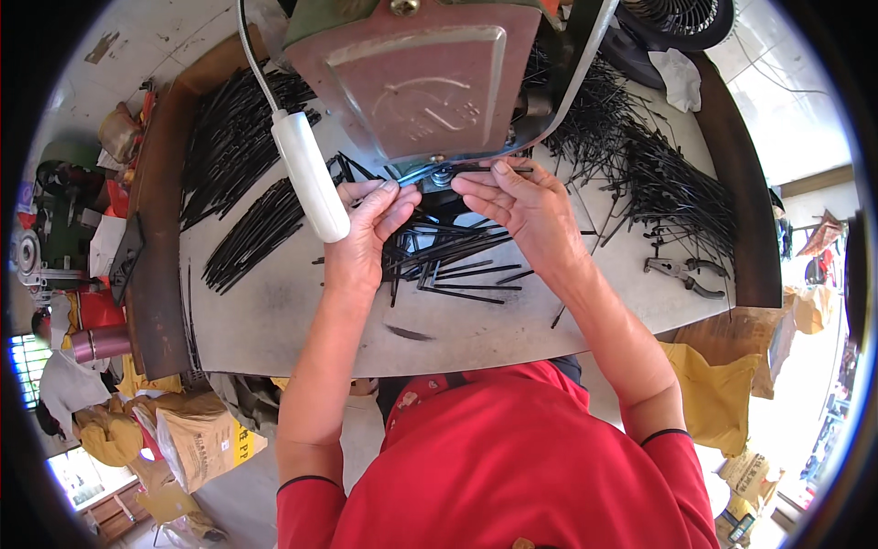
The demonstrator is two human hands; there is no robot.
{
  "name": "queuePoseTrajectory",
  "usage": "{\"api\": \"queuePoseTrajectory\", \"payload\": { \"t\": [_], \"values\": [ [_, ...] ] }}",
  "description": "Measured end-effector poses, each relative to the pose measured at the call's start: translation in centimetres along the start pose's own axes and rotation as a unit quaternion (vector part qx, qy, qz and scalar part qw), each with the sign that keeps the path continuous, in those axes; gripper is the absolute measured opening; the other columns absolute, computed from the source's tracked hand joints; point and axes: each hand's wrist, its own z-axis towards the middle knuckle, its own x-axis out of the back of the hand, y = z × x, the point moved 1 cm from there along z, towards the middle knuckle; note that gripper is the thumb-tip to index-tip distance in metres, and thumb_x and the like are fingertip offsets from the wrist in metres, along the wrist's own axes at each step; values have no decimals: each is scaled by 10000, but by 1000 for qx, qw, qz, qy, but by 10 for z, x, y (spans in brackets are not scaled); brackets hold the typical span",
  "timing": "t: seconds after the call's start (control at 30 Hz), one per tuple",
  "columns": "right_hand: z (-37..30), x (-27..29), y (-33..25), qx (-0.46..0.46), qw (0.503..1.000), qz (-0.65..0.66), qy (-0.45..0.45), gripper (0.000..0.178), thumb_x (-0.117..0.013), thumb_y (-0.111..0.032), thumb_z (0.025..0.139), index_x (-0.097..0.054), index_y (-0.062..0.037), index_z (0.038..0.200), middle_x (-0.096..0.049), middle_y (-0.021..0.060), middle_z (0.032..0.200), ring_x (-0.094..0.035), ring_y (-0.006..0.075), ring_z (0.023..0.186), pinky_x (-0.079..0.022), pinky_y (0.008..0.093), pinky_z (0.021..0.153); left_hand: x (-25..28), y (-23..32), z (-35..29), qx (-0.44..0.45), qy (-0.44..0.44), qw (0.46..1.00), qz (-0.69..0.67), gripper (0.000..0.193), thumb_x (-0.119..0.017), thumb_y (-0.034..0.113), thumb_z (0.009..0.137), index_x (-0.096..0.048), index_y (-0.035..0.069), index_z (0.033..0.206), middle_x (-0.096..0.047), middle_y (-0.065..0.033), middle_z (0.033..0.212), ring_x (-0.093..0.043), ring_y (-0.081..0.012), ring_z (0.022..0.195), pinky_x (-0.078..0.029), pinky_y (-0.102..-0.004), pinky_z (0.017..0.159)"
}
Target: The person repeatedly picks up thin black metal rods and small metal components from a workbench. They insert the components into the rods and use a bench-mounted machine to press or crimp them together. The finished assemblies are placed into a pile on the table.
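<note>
Your right hand [517, 197] pinches a black rod [474, 168] at the machine [412, 82], midway between the counter [265, 320]'s side edges; your left hand [368, 215] curls nearby, its hold unclear. That rod seems unfinished; whether the left-edge pile [242, 137] or right-edge pile [677, 183] is done can't be told.

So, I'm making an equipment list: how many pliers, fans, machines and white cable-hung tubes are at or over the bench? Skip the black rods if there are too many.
Pliers: 1
Black fan: 1
Machine: 1
White tube: 1
Total: 4
Black rods: skipped, piled too thickly to count.
</note>
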Motion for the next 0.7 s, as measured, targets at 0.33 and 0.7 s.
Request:
{"api": "queuePoseTrajectory", "payload": {
  "t": [0.33,0.7],
  "values": [
    [-2,-1,0,26,999,29,4,224,-484,-140,968,-473,63,1062,-605,258,1065,-639,312,1016,-538,350,885,-11,0,-11,-65,2,998,11,220,-629,-22,845,-452,-49,973,-627,-232,945,-687,-286,844,-601,-265,708],
    [4,11,-11,-60,998,17,-5,307,-489,-192,972,-471,82,1109,-606,269,1034,-651,327,970,-568,354,823,-11,4,5,-19,-16,997,72,155,-630,-13,834,-510,-23,932,-656,-206,890,-692,-273,808,-594,-281,694]
  ]
}}
